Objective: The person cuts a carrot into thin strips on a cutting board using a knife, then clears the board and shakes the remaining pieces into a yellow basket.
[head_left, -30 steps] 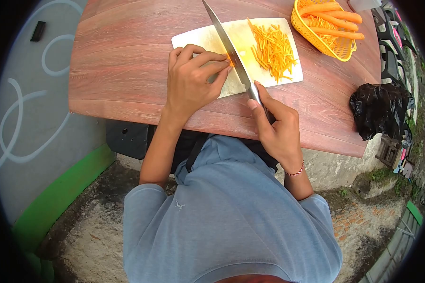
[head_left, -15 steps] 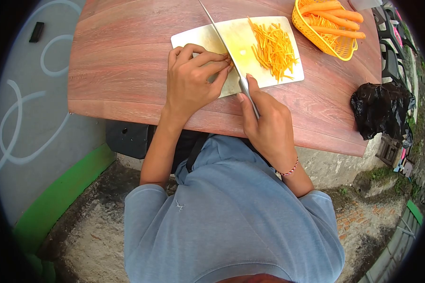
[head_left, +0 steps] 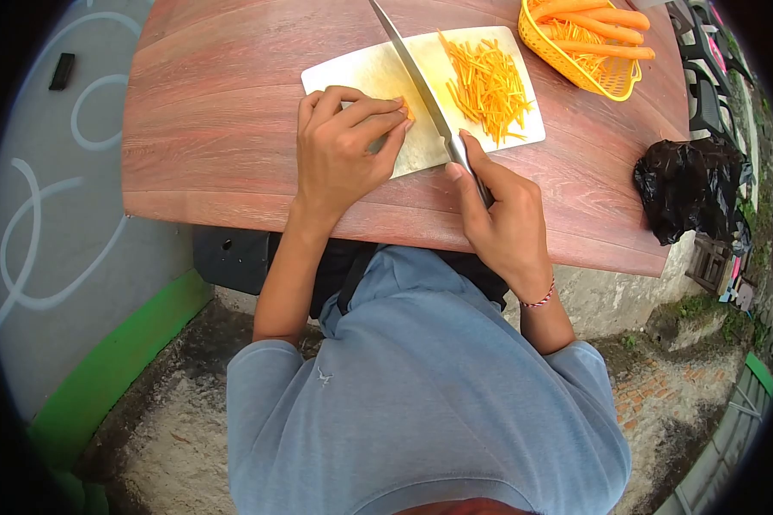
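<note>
My left hand [head_left: 345,142] is closed over the left part of a white cutting board [head_left: 352,72], its fingertips pinching a small orange piece of carrot [head_left: 408,110]. Most of that piece is hidden by the fingers. My right hand [head_left: 504,209] grips the handle of a kitchen knife [head_left: 423,84], the thumb along one side. The blade slants up and left across the board, a little apart from my left fingertips. To the right of the blade lies a loose heap of thin carrot strips [head_left: 489,88].
A yellow plastic basket [head_left: 574,70] with whole carrots [head_left: 608,33] and shreds stands at the table's upper right. A black plastic bag [head_left: 689,187] is by the right edge of the wooden table [head_left: 215,112]. Dark chairs [head_left: 704,99] stand beyond it.
The knife and my right hand have shifted right, widening the space between the blade and my left fingertips. My left hand still holds the carrot piece. The view has shifted slightly.
</note>
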Demonstrator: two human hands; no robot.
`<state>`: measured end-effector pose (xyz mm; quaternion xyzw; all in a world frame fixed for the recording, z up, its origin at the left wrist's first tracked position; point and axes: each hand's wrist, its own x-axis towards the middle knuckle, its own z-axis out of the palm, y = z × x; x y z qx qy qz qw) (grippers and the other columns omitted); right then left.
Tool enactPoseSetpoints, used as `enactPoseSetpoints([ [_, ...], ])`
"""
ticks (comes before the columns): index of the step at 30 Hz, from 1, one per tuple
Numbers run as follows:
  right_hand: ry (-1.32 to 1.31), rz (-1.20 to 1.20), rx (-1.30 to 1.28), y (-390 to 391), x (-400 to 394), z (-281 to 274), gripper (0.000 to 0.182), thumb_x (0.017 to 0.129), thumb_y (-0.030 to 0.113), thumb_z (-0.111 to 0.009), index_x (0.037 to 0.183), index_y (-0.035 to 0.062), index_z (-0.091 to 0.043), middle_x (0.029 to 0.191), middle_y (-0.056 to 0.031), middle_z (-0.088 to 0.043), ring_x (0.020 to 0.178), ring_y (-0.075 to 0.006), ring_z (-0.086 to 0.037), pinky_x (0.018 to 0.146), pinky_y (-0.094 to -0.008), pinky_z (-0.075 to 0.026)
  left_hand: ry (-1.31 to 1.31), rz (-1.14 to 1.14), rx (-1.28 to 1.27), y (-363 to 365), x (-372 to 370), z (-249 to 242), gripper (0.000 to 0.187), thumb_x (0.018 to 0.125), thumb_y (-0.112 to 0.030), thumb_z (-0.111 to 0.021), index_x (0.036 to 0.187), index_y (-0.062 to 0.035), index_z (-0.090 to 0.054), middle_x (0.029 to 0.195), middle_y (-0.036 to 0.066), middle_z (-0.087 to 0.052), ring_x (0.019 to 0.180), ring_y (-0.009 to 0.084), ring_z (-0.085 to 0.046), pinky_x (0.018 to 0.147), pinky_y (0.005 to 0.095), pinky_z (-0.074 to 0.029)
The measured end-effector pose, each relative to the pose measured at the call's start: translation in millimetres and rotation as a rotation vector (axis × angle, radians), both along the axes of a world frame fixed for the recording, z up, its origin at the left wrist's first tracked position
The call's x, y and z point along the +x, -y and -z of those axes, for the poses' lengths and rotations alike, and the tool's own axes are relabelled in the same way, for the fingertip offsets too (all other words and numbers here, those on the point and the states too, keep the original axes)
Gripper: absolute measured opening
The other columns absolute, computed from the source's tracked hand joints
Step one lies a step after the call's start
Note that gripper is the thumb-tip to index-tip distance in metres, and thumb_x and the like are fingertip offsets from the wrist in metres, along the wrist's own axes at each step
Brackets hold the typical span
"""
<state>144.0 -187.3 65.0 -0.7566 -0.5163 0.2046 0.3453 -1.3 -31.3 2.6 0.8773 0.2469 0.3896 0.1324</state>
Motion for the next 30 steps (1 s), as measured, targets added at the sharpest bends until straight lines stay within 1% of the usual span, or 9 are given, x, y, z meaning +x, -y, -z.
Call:
enactPoseSetpoints([
  [6, -0.054, -0.019, -0.026, 0, -6, -2, 0.038, 0.101, 0.013, -0.071, 0.133, -0.0067, -0.069, 0.080, -0.0276, -0.068, 0.071, -0.0416, -0.070, 0.066, -0.0460, -0.053, -0.005, -0.001, -0.006, -1, 0, 2, 0.013, 0.079, -0.011, -0.089, 0.092, -0.0108, -0.086, 0.100, -0.003, -0.082, 0.093, 0.0192, -0.068, 0.088, 0.0363, -0.048],
  [15, -0.062, -0.014, 0.021, 5, -11, 1, 0.037, 0.101, 0.012, -0.071, 0.132, -0.0074, -0.069, 0.079, -0.0273, -0.067, 0.069, -0.0415, -0.069, 0.064, -0.0456, -0.053, -0.006, 0.008, -0.019, -1, -1, 3, 0.013, 0.078, -0.010, -0.088, 0.092, -0.0106, -0.086, 0.100, -0.003, -0.082, 0.093, 0.0193, -0.068, 0.087, 0.0366, -0.047],
  [16, -0.046, -0.020, 0.018, 5, -11, 0, 0.037, 0.101, 0.012, -0.071, 0.132, -0.0075, -0.068, 0.079, -0.0271, -0.067, 0.068, -0.0414, -0.069, 0.063, -0.0462, -0.053, -0.004, 0.009, -0.020, -2, -1, 4, 0.013, 0.078, -0.010, -0.088, 0.092, -0.0106, -0.086, 0.100, -0.003, -0.082, 0.093, 0.0193, -0.068, 0.087, 0.0366, -0.047],
  [18, -0.028, -0.025, 0.011, 5, -11, 1, 0.038, 0.101, 0.012, -0.072, 0.133, -0.0076, -0.068, 0.079, -0.0269, -0.067, 0.068, -0.0413, -0.069, 0.063, -0.0467, -0.052, 0.003, 0.007, -0.033, -2, 0, 7, 0.010, 0.081, -0.015, -0.086, 0.091, -0.0125, -0.086, 0.099, -0.007, -0.081, 0.095, 0.0190, -0.067, 0.089, 0.0377, -0.045],
  [21, 0.031, -0.045, 0.033, -1, -15, 8, 0.039, 0.101, 0.012, -0.070, 0.134, -0.0076, -0.066, 0.078, -0.0256, -0.067, 0.068, -0.0414, -0.069, 0.061, -0.0485, -0.053, -0.021, 0.009, -0.023, -3, -1, 4, 0.010, 0.081, -0.015, -0.086, 0.090, -0.0127, -0.086, 0.099, -0.007, -0.081, 0.095, 0.0190, -0.067, 0.090, 0.0380, -0.045],
  [23, 0.084, -0.043, 0.091, -15, -16, 16, 0.039, 0.102, 0.015, -0.069, 0.133, -0.0076, -0.064, 0.078, -0.0241, -0.069, 0.068, -0.0420, -0.069, 0.061, -0.0503, -0.054, -0.023, 0.013, -0.029, -2, -2, 2, 0.010, 0.081, -0.015, -0.086, 0.090, -0.0127, -0.086, 0.099, -0.006, -0.081, 0.095, 0.0190, -0.067, 0.091, 0.0381, -0.045],
  [25, 0.099, -0.032, 0.081, -28, -14, 16, 0.037, 0.103, 0.018, -0.066, 0.130, -0.0078, -0.065, 0.079, -0.0240, -0.070, 0.070, -0.0422, -0.070, 0.062, -0.0514, -0.054, -0.024, 0.033, -0.030, 0, -1, 1, 0.010, 0.081, -0.015, -0.086, 0.091, -0.0128, -0.086, 0.100, -0.006, -0.081, 0.096, 0.0190, -0.067, 0.091, 0.0382, -0.045],
  [29, -0.001, -0.047, 0.075, -32, -8, 12, 0.037, 0.104, 0.018, -0.064, 0.130, -0.0077, -0.065, 0.080, -0.0253, -0.070, 0.073, -0.0437, -0.071, 0.066, -0.0527, -0.054, -0.030, 0.019, -0.048, 2, 0, -3, 0.010, 0.082, -0.013, -0.086, 0.092, -0.0118, -0.085, 0.100, -0.005, -0.081, 0.096, 0.0188, -0.068, 0.091, 0.0371, -0.046],
  [30, -0.039, -0.040, 0.083, -28, -6, 13, 0.037, 0.104, 0.018, -0.064, 0.130, -0.0076, -0.065, 0.080, -0.0259, -0.070, 0.074, -0.0449, -0.070, 0.067, -0.0526, -0.054, -0.026, 0.022, -0.049, 2, 0, -3, 0.013, 0.081, -0.009, -0.086, 0.093, -0.0098, -0.085, 0.100, -0.002, -0.082, 0.095, 0.0205, -0.068, 0.089, 0.0369, -0.049],
])
